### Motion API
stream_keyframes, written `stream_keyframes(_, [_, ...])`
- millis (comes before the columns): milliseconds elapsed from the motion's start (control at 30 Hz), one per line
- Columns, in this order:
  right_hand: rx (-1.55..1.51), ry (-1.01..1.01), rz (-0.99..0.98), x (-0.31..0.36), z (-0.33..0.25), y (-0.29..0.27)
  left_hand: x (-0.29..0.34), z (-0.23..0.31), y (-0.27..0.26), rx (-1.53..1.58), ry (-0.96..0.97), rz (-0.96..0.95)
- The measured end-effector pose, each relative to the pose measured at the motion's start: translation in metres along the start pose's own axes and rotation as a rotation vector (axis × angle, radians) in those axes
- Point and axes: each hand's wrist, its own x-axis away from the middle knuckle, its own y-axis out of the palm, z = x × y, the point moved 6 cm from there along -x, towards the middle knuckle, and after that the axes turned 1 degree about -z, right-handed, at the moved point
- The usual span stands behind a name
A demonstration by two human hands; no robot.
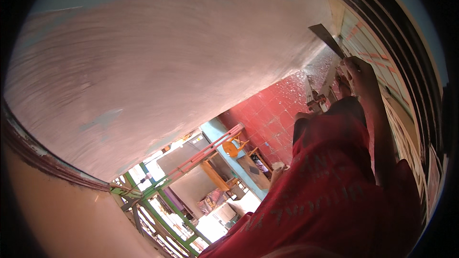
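Note:
My right hand (359, 70) is closed round the handle of a putty knife (327, 39) at the upper right. Its broad flat blade points up and left, close to the edge of the wall (181, 52); whether it touches is unclear. That wall is smeared with pinkish-white filler, and blue-grey paint shows along the top and in small patches. Low in the middle, partly hidden by my red shirt, my left hand (276, 176) looks closed by a small pale lump (280, 165), whose kind I cannot make out.
Below me lies a red tiled floor (270, 110) spattered with white specks. Wooden pieces (316, 99) stand by my legs. Farther off are an orange stool (233, 148), a pink rail (210, 147) and a green metal frame (152, 191). Dark slatted trim (389, 33) runs along the right.

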Motion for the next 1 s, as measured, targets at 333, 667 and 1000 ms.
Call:
stream_keyframes(333, [-0.275,-0.291,-0.368,0.013,-0.158,0.082,-0.001,0.120,-0.028,0.320,0.034,0.165])
stream_keyframes(667, [-0.512,-0.154,-0.388,0.018,-0.175,0.061,0.017,0.269,-0.047,0.108,0.385,0.329])
stream_keyframes(1000, [-0.393,-0.320,-0.706,0.015,-0.211,0.109,0.145,0.619,-0.066,0.284,1.354,0.337])
